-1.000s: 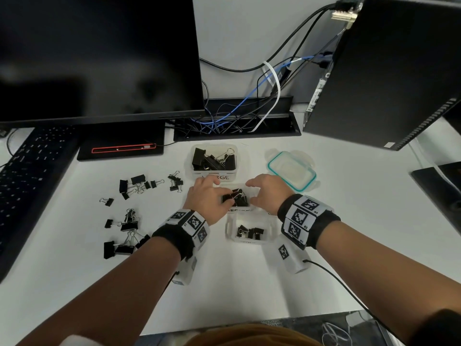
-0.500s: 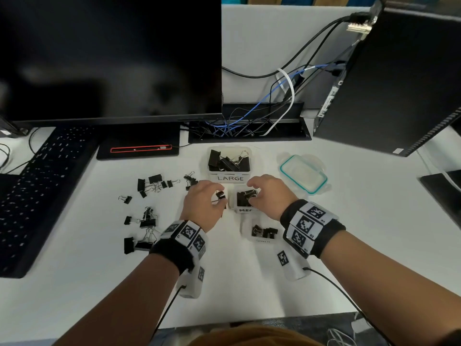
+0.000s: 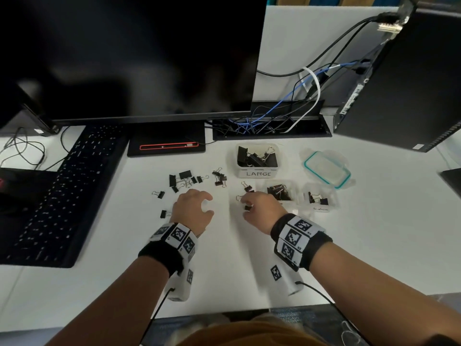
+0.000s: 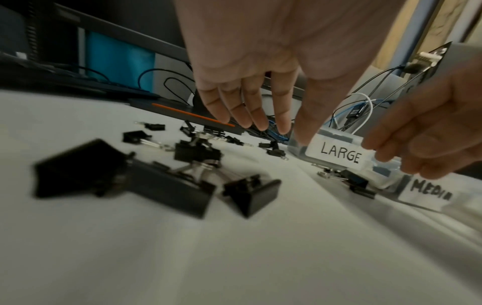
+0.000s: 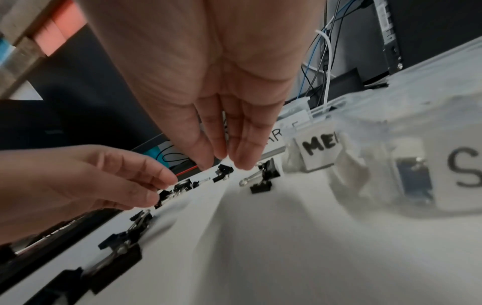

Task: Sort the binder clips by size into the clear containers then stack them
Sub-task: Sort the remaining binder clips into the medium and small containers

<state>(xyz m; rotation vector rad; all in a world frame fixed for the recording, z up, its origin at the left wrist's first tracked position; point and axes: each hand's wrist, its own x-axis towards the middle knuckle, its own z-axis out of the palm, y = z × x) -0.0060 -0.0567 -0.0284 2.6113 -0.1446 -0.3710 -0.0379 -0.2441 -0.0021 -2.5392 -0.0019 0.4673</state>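
Note:
Three clear containers stand mid-desk: LARGE [image 3: 257, 174] at the back, medium [image 3: 279, 193] in front of it, small [image 3: 320, 199] to the right, each with black binder clips inside. Loose clips [image 3: 184, 180] lie scattered to the left, and a few small ones [image 3: 247, 208] lie just left of the medium container. My left hand [image 3: 208, 204] hovers over the table with relaxed fingers [image 4: 260, 121] and holds nothing. My right hand [image 3: 245, 202] points straight fingers [image 5: 208, 152] down over the small clips [image 5: 221, 172], empty.
A teal-rimmed lid [image 3: 326, 168] lies right of the LARGE container. A keyboard [image 3: 62, 196] lies at the left, a monitor [image 3: 124, 58] and a cable tray [image 3: 269, 126] at the back, a computer tower [image 3: 404, 91] at the back right.
Both hands have come off the medium container and moved left to the table beside it. The left hand no longer has the small clip at its fingertips.

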